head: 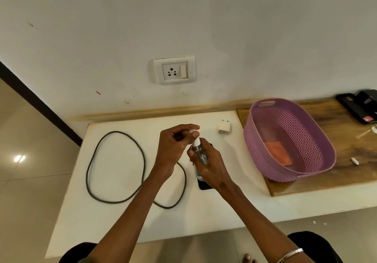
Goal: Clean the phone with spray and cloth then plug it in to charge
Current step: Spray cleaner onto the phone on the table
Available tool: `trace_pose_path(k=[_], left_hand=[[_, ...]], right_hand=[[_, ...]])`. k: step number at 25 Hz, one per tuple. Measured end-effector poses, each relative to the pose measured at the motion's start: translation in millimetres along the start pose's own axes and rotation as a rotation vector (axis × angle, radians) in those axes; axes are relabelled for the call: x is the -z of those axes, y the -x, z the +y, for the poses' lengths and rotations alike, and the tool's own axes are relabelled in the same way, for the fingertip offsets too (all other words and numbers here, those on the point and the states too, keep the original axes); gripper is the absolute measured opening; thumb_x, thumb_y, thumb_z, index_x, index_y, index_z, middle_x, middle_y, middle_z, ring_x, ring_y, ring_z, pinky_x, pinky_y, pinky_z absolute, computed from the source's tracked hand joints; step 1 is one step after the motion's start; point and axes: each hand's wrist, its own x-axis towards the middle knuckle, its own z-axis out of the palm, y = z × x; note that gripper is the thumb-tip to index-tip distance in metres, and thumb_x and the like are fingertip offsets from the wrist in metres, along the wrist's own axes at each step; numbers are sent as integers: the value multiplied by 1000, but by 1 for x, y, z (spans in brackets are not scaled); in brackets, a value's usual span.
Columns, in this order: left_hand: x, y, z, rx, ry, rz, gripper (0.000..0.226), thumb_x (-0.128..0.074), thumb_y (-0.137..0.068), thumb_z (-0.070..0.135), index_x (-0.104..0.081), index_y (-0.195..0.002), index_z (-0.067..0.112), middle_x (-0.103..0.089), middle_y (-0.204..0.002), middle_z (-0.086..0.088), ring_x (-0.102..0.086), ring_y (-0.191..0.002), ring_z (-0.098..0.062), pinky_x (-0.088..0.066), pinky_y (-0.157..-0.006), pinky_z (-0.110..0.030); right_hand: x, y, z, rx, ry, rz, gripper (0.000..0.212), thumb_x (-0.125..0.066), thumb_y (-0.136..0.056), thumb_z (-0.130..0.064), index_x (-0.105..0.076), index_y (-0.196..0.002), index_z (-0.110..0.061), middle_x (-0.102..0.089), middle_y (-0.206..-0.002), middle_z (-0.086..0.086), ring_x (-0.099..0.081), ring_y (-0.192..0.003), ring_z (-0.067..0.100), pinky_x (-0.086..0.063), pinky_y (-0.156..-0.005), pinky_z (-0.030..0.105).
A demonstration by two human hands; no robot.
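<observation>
Your right hand (206,165) grips the light, slick spray bottle (200,153) by its body; your left hand (175,143) pinches, seemingly, its cap (193,130).

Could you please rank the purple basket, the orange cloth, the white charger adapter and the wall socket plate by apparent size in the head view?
1. purple basket
2. wall socket plate
3. orange cloth, partly veiled by the basket's wall, so its place is unsure
4. white charger adapter

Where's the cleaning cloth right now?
The orange cloth lies flat on the bottom of the purple basket, on the wooden board at the right, to the right of the right hand holding the spray bottle.
</observation>
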Motion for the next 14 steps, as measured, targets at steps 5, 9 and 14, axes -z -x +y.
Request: trace_pose_path(k=[5,9,14], left_hand=[[6,-1,-1,-7,-53,-166,23,-53,-98,7,-71,-112,8,-75,-104,-10,-70,-104,-23,-57,-87,-31],[3,1,2,-20,58,-65,20,-65,-92,13,-71,-110,6,-76,-103,-8,-71,-101,-18,-57,-85,-26],[6,-3,-3,17,50,-29,11,-68,-88,6,-74,-98,7,-75,-93,-4,-71,-90,-14,-55,-78,-21]], right_hand=[[-6,3,0,-52,-76,4,30,-49,-88,-44,-52,-105,-20,-67,-91,6,-67,-80,21,-59,-75,37],[-2,-2,-3,-16,-77,7,23,-48,-85,-53,-49,-99,-35,-67,-87,5,-66,-77,20,-56,-72,31],[-8,-2,2,-4,-71,-10,11,-53,-87,-46,-47,-97,-45,-65,-82,-1,-64,-76,17,-54,-70,26]])
